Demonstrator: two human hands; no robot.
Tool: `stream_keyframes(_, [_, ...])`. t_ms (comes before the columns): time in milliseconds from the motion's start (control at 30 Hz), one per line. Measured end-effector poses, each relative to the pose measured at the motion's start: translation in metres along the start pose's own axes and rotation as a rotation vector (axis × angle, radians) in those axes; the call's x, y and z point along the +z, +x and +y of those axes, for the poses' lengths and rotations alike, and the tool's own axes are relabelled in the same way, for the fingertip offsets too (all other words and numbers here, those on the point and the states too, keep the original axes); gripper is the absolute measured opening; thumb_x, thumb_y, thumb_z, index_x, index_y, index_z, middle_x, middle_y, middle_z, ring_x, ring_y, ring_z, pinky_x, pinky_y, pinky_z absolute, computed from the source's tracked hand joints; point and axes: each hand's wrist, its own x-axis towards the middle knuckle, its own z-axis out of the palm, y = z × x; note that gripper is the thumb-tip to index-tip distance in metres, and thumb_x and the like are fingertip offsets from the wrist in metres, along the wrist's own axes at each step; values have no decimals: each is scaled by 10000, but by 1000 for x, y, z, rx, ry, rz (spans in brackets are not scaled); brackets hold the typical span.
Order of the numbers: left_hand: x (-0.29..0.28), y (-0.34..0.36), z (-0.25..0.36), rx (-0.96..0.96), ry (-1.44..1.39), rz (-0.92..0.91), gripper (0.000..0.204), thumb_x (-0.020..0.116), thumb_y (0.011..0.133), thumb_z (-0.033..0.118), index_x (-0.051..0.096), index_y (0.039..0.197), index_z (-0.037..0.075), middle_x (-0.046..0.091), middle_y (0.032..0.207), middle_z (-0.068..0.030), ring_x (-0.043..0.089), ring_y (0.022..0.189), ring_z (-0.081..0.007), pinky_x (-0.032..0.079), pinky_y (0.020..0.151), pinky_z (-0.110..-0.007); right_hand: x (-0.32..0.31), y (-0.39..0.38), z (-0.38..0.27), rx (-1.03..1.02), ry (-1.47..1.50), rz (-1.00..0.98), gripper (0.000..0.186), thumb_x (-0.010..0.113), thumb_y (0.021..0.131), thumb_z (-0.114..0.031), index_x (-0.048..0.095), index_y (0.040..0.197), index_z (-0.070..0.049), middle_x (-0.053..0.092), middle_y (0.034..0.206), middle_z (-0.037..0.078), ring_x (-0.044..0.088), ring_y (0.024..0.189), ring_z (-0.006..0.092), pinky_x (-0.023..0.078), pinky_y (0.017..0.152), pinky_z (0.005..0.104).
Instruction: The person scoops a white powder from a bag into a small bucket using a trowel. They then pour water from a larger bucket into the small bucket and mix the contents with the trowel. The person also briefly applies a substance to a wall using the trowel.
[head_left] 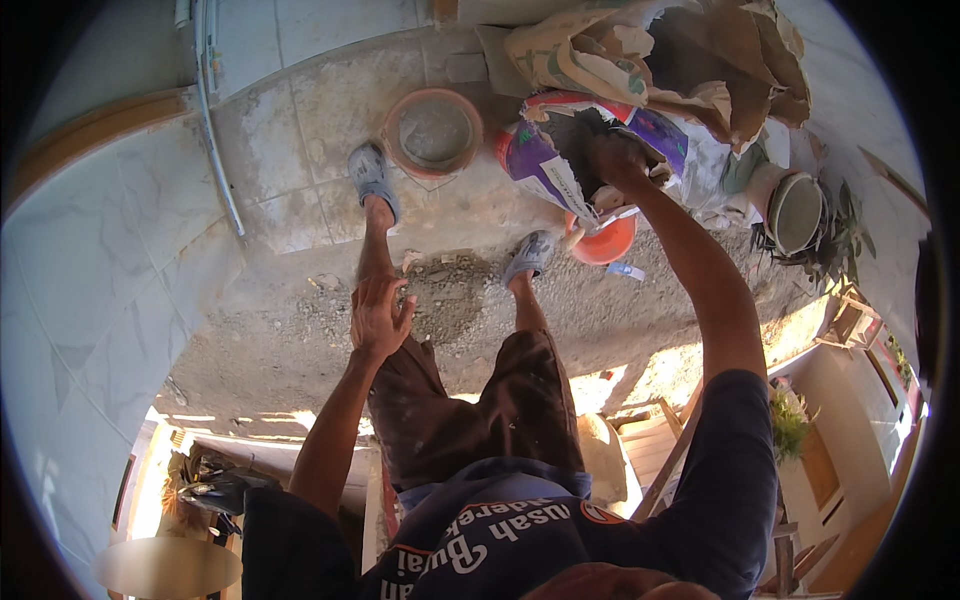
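My left hand rests on my left knee, its fingers stretched out and holding nothing. My right arm reaches forward to a torn purple, white and red paper sack with grey powder inside. At the sack's ragged opening, my right hand dips in; its fingers are lost in shadow, so what they hold, if anything, is hidden. Just below the sack sits an orange plastic bowl, partly covered by it. A round orange-brown basin with grey material in it stands beside my left foot.
Behind the sack lies a torn brown paper sack. A bucket stands at the right near a plant. A small blue-and-white packet lies by the bowl. Gravel covers ground between my feet, and a pipe runs along the left wall.
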Motion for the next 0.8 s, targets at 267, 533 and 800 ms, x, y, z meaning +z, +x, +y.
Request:
stream_keyframes(267, [-1,-9,6,8,-54,13,329,749,951,267,662,1209,83,673,1194,-122,603,1151,-391,450,1016,-530,16,11,0,-231,-118,31,266,585,982,-212,812,1029,-81,796,1040,196,797,951,331,647,745,530])
stream_keyframes(533, [2,-2,9,31,-23,44,318,760,944,284,667,1180,92,672,1149,-124,606,1122,-389,460,991,-534,20,-1,12,-176,145,124,263,573,991,-266,787,979,-113,768,987,144,756,968,334,594,841,523])
stream_keyframes(800, [11,-5,5,5,18,7,315,752,957,307,662,1180,104,664,1178,-118,599,1132,-387,454,1004,-538,72,12,45,-371,195,351,202,586,973,-249,757,1058,-181,715,954,79,693,934,307,561,840,466])
